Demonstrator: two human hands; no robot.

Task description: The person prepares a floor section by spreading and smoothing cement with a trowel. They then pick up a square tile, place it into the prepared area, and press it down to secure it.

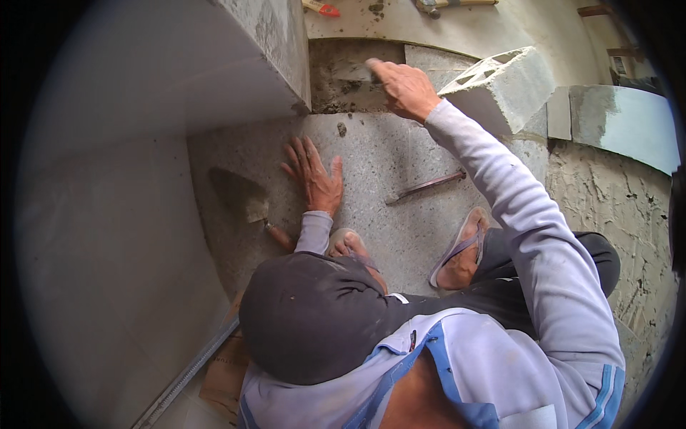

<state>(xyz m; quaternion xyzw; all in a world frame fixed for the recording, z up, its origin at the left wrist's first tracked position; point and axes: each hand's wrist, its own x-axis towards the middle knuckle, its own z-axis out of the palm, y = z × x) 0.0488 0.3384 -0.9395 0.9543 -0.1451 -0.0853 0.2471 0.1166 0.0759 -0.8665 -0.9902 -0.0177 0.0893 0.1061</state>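
At twelve o'clock, the recess shows rough, bare bed at its near-left stretch; a grey slab piece lies at one o'clock, toward its right end. I'd call it part-done, bare stretch outstanding. Right hand, one o'clock, is above the recess edge, fingers mostly curled; blurred, can't tell if it pinches anything. Left hand, eleven o'clock, rests flat on the speckled floor, fingers spread, empty. Trowel lies unheld at nine-to-ten, hollow block at two.
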